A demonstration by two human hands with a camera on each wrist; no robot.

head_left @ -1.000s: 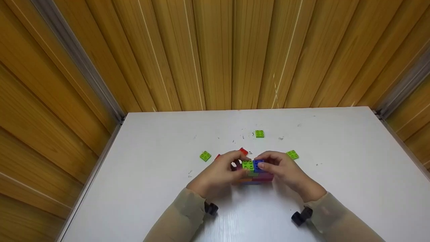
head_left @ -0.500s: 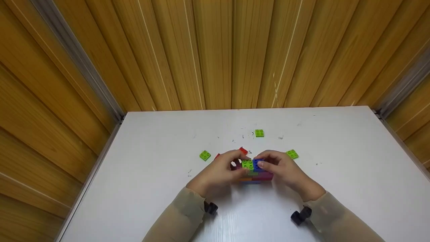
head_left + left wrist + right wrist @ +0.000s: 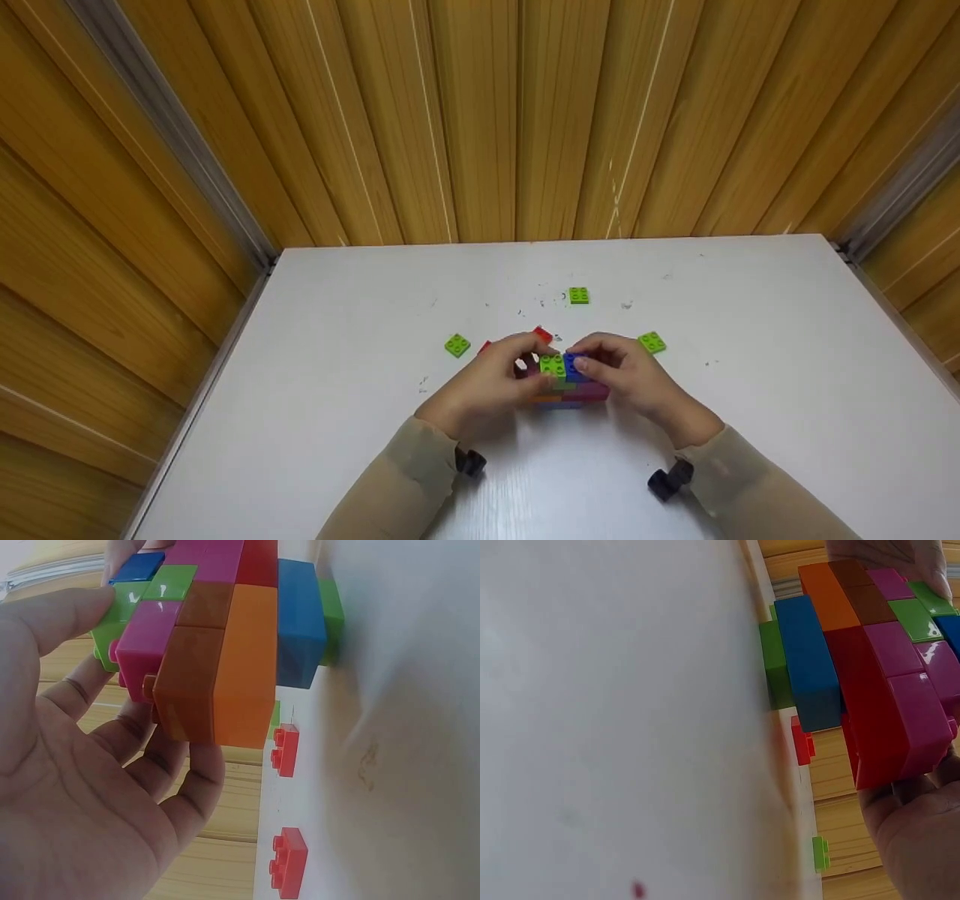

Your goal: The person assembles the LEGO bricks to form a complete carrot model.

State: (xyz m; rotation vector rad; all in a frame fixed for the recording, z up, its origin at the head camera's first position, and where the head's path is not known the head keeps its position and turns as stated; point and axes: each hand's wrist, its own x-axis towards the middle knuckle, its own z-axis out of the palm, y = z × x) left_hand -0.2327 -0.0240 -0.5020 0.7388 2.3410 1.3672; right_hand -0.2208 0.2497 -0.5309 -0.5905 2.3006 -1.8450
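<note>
A stepped structure of toy building bricks (image 3: 592, 392) stands on the table between both hands. Its layers are green, blue, orange and red, brown, magenta, then green and blue on top. My left hand (image 3: 491, 382) pinches the bright green top brick (image 3: 553, 363), thumb on the near side and fingers behind. On the right, my right hand (image 3: 636, 381) pinches the blue top brick (image 3: 574, 375) beside it, thumb at its near side. In the left wrist view, the orange brick (image 3: 246, 667) overhangs the lower blue brick (image 3: 301, 622). The red brick (image 3: 870, 720) does likewise in the right wrist view.
Loose green bricks lie left (image 3: 457, 345), behind (image 3: 578, 295) and right (image 3: 652, 342) of the hands on the white table (image 3: 337, 360). Two red bricks (image 3: 289, 862) lie just behind the left hand. Wood-patterned panels (image 3: 480, 127) rise beyond the table's far edge.
</note>
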